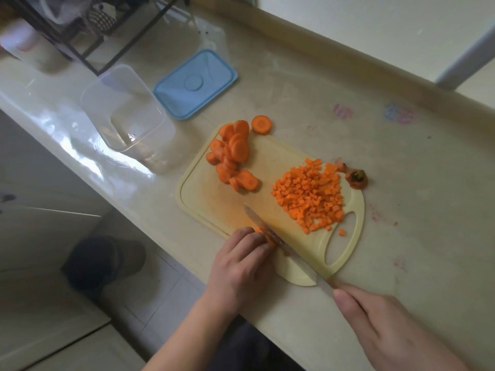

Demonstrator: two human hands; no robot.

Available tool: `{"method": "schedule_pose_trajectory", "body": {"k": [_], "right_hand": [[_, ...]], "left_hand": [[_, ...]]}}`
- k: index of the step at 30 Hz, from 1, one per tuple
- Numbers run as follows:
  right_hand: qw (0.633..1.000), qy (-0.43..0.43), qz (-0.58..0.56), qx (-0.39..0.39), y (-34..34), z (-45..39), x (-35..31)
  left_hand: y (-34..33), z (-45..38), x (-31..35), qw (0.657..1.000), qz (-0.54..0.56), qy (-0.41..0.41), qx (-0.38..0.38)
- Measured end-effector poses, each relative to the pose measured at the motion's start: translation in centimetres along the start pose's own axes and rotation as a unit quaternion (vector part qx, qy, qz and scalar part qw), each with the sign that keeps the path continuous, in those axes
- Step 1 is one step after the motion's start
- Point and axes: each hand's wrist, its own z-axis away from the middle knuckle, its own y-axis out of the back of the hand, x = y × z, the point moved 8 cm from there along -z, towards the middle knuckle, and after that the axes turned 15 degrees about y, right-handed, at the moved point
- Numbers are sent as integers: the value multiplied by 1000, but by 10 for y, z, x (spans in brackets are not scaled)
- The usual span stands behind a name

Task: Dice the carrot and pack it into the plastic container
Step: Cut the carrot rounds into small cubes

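Carrot lies in three lots on the board (203, 199): a stack of rounds (232, 153) at its far left, a heap of dice (310, 195) at its right, and a small piece (258, 231) pinned under the left hand (241, 266), whose curled fingers press it down beside the knife (270, 232). The right hand (385, 325) grips the knife's handle, mostly hidden in the fist. One round (262, 124) has rolled off onto the counter (401, 162), and the stem end (357, 178) sits just off the board's right edge.

Carrot is stiff and dense, likely slick where cut; rounds may roll, so lay them flat and hold from above. Dice are light and scatter easily, so scooping suits better than pinching.

The container (126, 116) stands open and empty near the board, its blue lid (195, 84) beside it. The counter is pale, glossy and stained; a wire rack (80, 30) stands at the far left.
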Motion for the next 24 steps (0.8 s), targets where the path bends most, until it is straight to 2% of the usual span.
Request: {"method": "schedule_pose_trajectory", "body": {"k": [5, 10, 20, 24], "right_hand": [[1000, -25, -19, 3, 4, 11, -1], [999, -40, 21, -21, 2, 20, 6], [999, 16, 46, -15, -3, -5, -5], [1000, 7, 7, 2, 8, -1, -10]], "left_hand": [[3, 0, 2, 1000, -2, -4, 11], [0, 1, 0, 1000, 9, 2, -7], [3, -1, 0, 1000, 13, 4, 3], [5, 2, 1, 1000, -15, -5, 20]]}}
